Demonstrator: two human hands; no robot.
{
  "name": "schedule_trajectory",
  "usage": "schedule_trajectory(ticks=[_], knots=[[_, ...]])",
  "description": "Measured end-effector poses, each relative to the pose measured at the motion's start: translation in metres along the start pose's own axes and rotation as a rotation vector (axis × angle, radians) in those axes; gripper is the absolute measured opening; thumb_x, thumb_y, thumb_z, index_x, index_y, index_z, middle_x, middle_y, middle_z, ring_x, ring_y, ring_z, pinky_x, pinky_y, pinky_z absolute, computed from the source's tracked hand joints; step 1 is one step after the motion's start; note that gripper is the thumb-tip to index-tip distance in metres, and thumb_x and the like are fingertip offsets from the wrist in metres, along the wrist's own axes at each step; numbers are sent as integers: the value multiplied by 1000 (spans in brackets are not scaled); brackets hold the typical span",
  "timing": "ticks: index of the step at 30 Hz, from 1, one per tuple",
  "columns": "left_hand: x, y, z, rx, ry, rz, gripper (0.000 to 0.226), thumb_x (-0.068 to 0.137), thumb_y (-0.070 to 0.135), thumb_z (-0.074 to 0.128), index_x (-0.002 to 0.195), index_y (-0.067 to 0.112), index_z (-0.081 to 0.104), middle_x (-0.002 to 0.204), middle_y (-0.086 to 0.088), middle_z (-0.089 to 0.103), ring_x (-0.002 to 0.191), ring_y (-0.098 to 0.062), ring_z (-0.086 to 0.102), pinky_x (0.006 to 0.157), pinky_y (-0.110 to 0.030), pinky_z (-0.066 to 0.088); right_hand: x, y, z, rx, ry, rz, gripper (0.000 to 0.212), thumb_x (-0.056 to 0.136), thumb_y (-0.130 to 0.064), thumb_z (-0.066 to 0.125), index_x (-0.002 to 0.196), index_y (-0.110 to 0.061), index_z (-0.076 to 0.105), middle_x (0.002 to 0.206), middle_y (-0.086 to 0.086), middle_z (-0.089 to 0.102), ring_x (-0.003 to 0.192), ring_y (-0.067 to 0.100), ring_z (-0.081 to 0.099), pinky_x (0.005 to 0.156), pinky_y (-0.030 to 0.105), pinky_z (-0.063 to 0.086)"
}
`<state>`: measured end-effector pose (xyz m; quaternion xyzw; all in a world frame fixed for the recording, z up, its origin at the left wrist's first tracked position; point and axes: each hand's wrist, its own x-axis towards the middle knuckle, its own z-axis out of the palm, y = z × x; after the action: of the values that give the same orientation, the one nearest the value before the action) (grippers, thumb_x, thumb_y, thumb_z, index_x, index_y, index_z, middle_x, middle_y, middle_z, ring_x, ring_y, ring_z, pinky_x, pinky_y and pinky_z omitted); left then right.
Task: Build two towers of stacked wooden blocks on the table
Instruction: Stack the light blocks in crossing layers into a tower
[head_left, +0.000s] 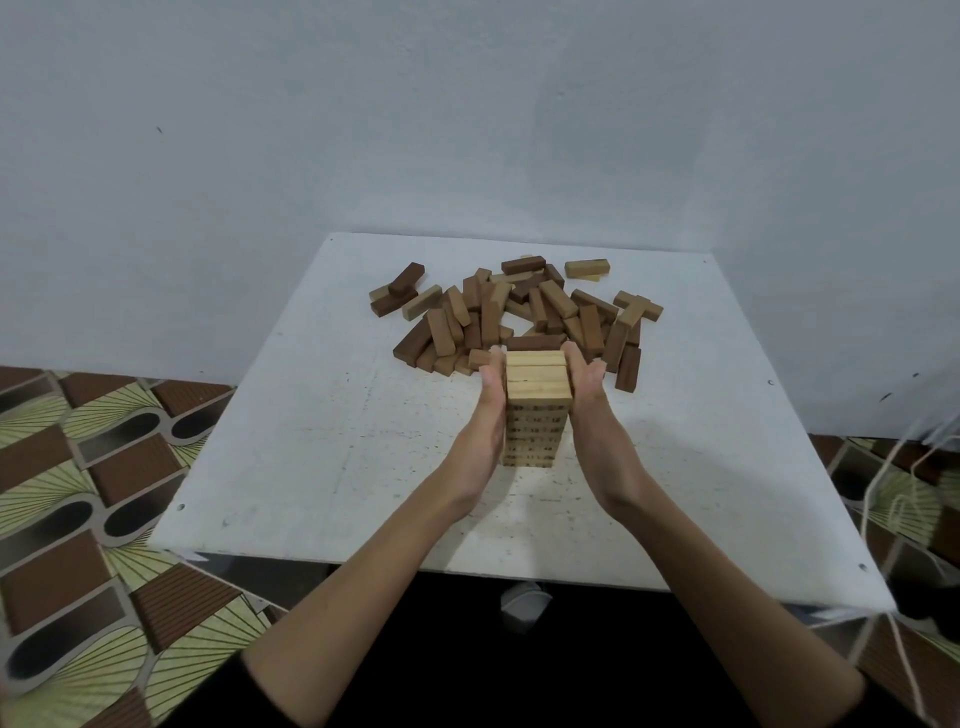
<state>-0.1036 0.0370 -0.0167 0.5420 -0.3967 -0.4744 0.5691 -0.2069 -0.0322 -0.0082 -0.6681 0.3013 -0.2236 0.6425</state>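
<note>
Right, near edge first: my forearms come in from the bottom, dark sleeves pushed up past the elbows, over the front edge of the white bench (291, 467). Bench top is scuffed and speckled, with screw heads near its corners.

Left hand (485, 415) is flat against the left face of the pale tower (535, 405), fingers straight and pointing away from me, palm inward. Right hand (589, 400) mirrors it on the right face, fingers straight, palm inward. Neither hand curls round anything; both just press the sides, tower sandwiched between the palms.

The tower stands upright on the bench, roughly centre, slightly toward my side. All light-coloured wood. Top layer shows three blocks side by side, long edges running left to right. Below that the front face shows many stacked layers with dark printed marks on the block ends; exact layer count I cannot tell.

Just behind the tower and my fingertips sits the loose block pile (519, 312), a sprawl of mid-brown and dark-brown blocks with a few pale ones mixed in, lying at all angles and overlapping. One dark block (535, 342) lies crosswise right behind the tower top. A small cluster of dark blocks (397, 293) sits off the pile's left end; a pale block (587, 268) lies apart at the far right.

Beyond the bench, a plain grey-white wall. Patterned brown-and-green flooring (78, 493) either side.
</note>
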Motion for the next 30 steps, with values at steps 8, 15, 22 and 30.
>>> schedule_trajectory(ticks=[8, 15, 22, 30], knots=[[1, -4, -1, -13, -5, -1, 71, 80, 58, 7, 146, 35, 1, 124, 36, 30, 101, 34, 36, 81, 5, 34, 6, 12, -1, 0, -2, -39, 61, 97, -49, 2, 146, -21, 26, 137, -9, 48, 112, -15, 48, 78, -1, 41], [4, 5, -37, 274, 46, 79, 99, 73, 61, 62, 151, 27, 10, 148, 19, 27, 130, 11, 30, 99, -7, 32, 10, -2, -34, -208, -9, -98, 85, 79, -52, 63, 148, -28, 18, 151, -14, 28, 134, 3, 28, 109, 28, 28], [22, 24, -54, 561, -69, 187, 104, 66, 24, 80, 149, 23, 17, 130, 14, 46, 98, 12, 49, 79, -11, 42, 21, -17, -53, -577, -75, -241, 88, 75, -21, 77, 143, -34, 21, 122, -32, 39, 108, 7, 44, 86, 17, 41], [29, 23, -53, 548, -59, 180, 101, 67, 24, 80, 147, 24, 19, 117, 14, 54, 93, 3, 53, 76, -14, 42, 26, -8, -51, -583, -61, -279, 84, 75, -20, 77, 144, -23, 30, 115, -22, 48, 101, 7, 44, 75, 1, 33]])
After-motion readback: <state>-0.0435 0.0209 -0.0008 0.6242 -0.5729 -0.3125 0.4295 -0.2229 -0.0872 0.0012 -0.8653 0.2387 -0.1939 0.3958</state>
